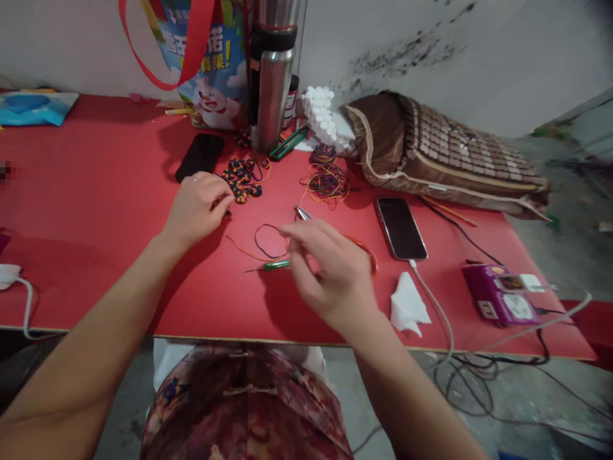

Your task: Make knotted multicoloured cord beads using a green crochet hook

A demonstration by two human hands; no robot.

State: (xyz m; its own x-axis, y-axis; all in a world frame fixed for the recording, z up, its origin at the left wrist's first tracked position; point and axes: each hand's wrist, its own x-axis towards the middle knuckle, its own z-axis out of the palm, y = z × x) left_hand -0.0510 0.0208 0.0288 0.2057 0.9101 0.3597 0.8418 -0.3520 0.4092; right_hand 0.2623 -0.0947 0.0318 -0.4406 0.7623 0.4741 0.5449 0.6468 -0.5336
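Note:
My left hand (198, 207) is closed in a pinch at the near end of a dark-and-orange crocheted cord (244, 179) lying bunched on the red table; a small dark bit shows under the fingertips. Palm down above the table, my right hand (332, 271) has its thumb and index finger apart. Beneath it lies a green-handled crochet hook (276, 264), partly hidden by the fingers. A loop of dark and orange thread (258, 239) runs toward those fingertips. Scissors with metal blades (301, 213) and orange handles (368, 252) are mostly covered by this hand.
Tangled thread (328, 182) lies beyond my right hand. A black phone (200, 156), a steel flask (275, 96), a green box cutter (290, 142) and a printed bag (215, 89) stand or lie behind. Rightward are a charging phone (402, 229), tissue (409, 305), purple power strip (500, 295) and brown cushion (445, 153).

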